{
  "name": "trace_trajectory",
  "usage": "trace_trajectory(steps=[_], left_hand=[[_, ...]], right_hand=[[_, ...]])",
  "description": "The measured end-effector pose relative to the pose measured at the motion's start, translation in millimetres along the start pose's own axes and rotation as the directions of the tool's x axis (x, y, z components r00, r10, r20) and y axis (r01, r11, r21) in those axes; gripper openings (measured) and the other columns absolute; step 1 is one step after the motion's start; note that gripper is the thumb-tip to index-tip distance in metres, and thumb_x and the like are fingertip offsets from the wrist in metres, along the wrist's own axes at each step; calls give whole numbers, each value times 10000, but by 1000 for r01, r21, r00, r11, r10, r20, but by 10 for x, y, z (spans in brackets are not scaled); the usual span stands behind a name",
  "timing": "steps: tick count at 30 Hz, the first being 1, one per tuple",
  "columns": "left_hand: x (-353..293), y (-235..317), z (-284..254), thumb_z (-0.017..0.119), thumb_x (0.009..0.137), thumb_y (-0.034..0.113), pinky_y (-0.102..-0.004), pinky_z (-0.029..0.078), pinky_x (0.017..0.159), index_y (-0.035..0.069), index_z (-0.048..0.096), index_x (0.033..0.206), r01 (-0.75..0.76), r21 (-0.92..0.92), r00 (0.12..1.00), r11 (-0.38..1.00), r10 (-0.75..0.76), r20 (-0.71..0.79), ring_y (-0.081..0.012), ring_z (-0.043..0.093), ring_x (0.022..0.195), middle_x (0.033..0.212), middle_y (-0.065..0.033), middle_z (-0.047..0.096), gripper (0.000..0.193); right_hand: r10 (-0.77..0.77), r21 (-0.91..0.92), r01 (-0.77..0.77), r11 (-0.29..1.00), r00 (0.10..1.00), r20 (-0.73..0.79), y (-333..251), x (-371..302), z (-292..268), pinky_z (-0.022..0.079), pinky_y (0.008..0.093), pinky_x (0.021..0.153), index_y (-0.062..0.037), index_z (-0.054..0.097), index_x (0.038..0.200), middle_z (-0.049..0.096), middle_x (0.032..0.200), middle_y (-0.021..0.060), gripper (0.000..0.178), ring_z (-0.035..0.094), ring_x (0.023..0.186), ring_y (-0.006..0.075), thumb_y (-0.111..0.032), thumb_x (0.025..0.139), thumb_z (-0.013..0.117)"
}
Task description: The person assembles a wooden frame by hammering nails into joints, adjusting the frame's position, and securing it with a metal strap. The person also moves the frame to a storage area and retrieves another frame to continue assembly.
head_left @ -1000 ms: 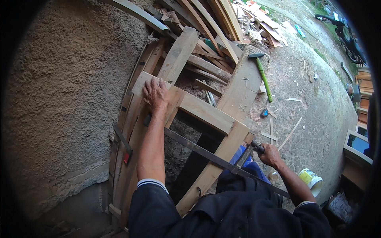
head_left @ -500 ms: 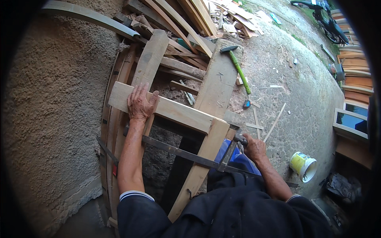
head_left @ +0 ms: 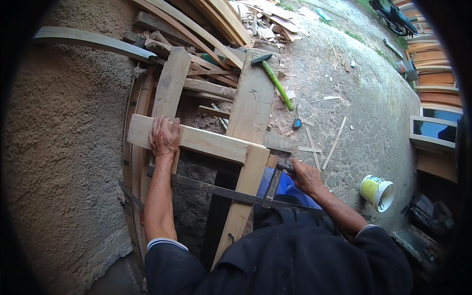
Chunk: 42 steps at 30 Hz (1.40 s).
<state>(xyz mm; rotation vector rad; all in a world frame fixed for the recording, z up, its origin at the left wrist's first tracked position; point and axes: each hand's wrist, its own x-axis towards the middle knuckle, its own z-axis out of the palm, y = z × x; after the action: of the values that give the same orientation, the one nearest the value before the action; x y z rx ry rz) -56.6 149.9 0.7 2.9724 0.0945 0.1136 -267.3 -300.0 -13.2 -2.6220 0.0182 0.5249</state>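
Note:
My left hand (head_left: pixel 165 137) lies on the top rail of a pale wooden frame (head_left: pixel 211 142), fingers stretched across the wood and thumb apart. Across the frame runs a long metal bar clamp (head_left: pixel 211 188), its sliding jaw beside the frame's right stile. My right hand (head_left: pixel 306 175) has its fingers around the clamp's screw handle, just right of the frame corner. Those fingertips are partly hidden by the handle. Under the frame's far side are a rough plank (head_left: pixel 250 101) and a narrower timber (head_left: pixel 170 83).
A green-handled hammer (head_left: pixel 275 83) lies on the plank, a small tape-like tool (head_left: pixel 297 123) near its handle end. Offcuts (head_left: pixel 270 24) are heaped at the back. A rough wall (head_left: pixel 69 142) rises at left. A white bucket (head_left: pixel 386 195) lies tipped at right.
The whole view has shifted, so the frame and hammer appear farther left. My left hand stays on the rail and my right hand stays at the clamp handle, its fingers slightly repositioned.

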Motion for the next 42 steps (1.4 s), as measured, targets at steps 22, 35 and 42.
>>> trace_trajectory(steps=[22, 35, 42], left_hand=[[-1, -78, 104, 369, 1056, 420, -481, 343, 1131, 63, 646, 1254, 20, -50, 998, 999, -23, -58, -313, 449, 1393, 1400, -118, 591, 493], [0, 5, 36, 422, 1038, 389, -518, 380, 1089, 104, 677, 1156, 26, -53, 995, 998, -31, -98, -325, 510, 1334, 1295, -99, 655, 401], [-2, -91, 165, 418, 1042, 392, -513, 384, 1087, 102, 678, 1170, 6, -27, 992, 1000, -9, -126, -320, 500, 1345, 1321, -97, 643, 410]], right_hand=[[121, -153, -106, 983, 989, 90, -104, 140, -83, 540, 526, 712, -129, 667, 1132, 711, 861, 226, 349, 696, 806, 421, -184, 789, 705], [-61, 31, 60, 998, 998, 31, -87, 19, -200, 528, 523, 711, -96, 631, 1099, 702, 869, 222, 335, 686, 818, 419, -254, 820, 728], [162, -181, -111, 977, 942, 295, -3, 206, -99, 562, 511, 740, -101, 683, 1046, 717, 893, 215, 291, 700, 872, 417, -233, 786, 688]])
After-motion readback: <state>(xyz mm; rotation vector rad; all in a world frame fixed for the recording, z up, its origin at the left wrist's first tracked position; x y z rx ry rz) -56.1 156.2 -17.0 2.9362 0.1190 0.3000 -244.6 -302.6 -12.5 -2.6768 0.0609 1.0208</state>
